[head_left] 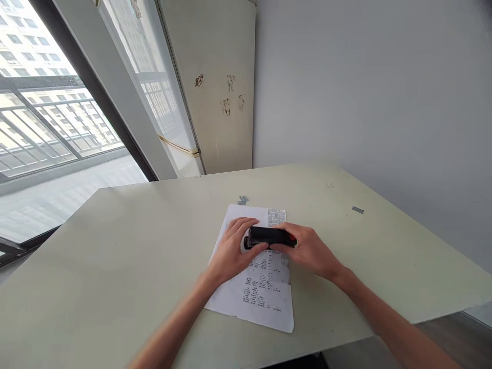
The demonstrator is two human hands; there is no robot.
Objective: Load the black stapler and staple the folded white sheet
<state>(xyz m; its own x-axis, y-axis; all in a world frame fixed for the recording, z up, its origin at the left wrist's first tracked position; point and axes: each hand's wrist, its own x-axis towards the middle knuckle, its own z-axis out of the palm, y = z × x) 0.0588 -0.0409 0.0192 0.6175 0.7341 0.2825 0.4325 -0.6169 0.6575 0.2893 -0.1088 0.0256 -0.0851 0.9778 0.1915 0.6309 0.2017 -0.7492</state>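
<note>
A black stapler (269,236) lies sideways over the printed sheets of paper (265,312), with a small red patch at its right end. My right hand (307,249) grips that end, thumb on the near side and fingers on the far side. Around the stapler's left end, my left hand (232,251) rests on the paper with fingers stretched out and thumb apart. Its thumb tip reaches the stapler's near edge; whether it presses on the stapler I cannot tell. The paper's lower half shows rows of dark print, and its right edge is uneven.
Grey staple strips (243,200) lie just beyond the paper on the pale table (154,266). Another grey strip (357,209) is off to the right. A worn cabinet (226,133) and a grey wall (365,102) stand behind the table, and a window (49,118) is at left.
</note>
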